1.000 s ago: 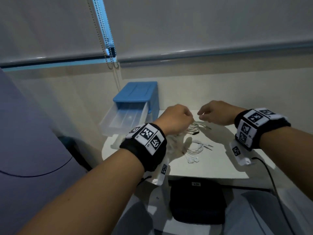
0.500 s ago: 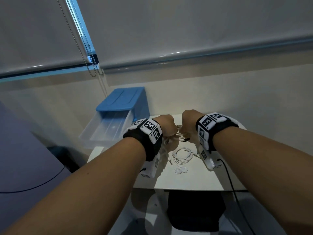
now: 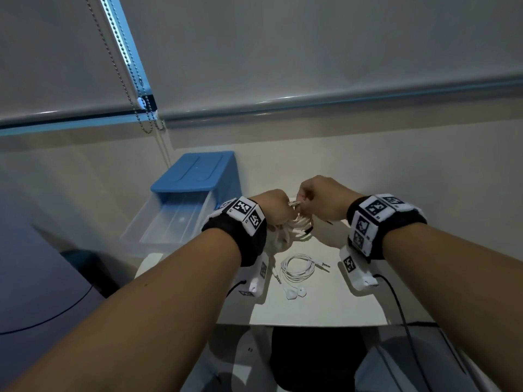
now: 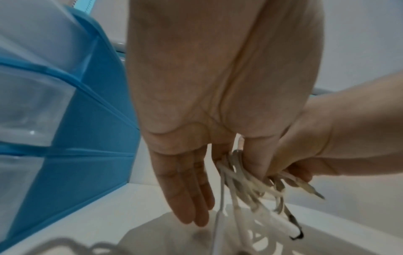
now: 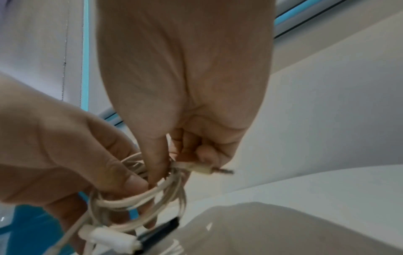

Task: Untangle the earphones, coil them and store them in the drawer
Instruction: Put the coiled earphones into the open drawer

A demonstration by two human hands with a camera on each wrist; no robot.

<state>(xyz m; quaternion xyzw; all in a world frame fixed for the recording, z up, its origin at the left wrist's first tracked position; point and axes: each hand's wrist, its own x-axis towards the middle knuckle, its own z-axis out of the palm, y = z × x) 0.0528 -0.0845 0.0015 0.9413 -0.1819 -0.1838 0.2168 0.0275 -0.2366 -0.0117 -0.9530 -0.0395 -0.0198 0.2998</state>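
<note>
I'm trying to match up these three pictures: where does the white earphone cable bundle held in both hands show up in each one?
Head: white earphone cable bundle sits mid-frame, between the left hand and right hand.
Left wrist: lower right, hanging from the fingers.
Right wrist: lower left of centre, its metal jack plug sticking out to the right.
Shared landmark: the blue plastic drawer box.

Home or office corner: roller blind [image 3: 311,52], bead chain [image 3: 124,66], small white table [image 3: 325,306], plastic drawer unit [image 3: 195,176].

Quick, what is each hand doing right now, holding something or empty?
Left hand: pinches the earphone cable bundle; its other fingers are straight.
Right hand: fingers curled, pinching the same bundle near its jack plug.
</note>
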